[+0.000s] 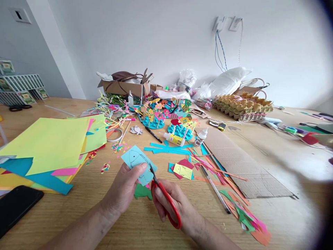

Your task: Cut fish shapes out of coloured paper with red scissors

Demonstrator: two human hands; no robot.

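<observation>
My left hand (127, 184) pinches a light blue piece of paper (135, 156) with a fish drawn on it in black, thumb on top. In my right hand (174, 201) is a pair of scissors (170, 199) with red handles. Their blades reach the right edge of the blue paper, close to my left thumb. Below the paper lies a green paper cutout (143, 191), partly hidden by my hands. To the right, a small yellow paper with a drawn fish (182, 170) rests on red and blue scraps.
Stacked coloured paper (47, 142) and a black phone (19, 206) lie at left. Glue bottles (200, 137), a marker (153, 134) and decorated paper fish (169, 111) stand beyond my hands. At right are a pen (215, 189), paper strips (249, 215), cardboard (241, 163) and egg trays (241, 104).
</observation>
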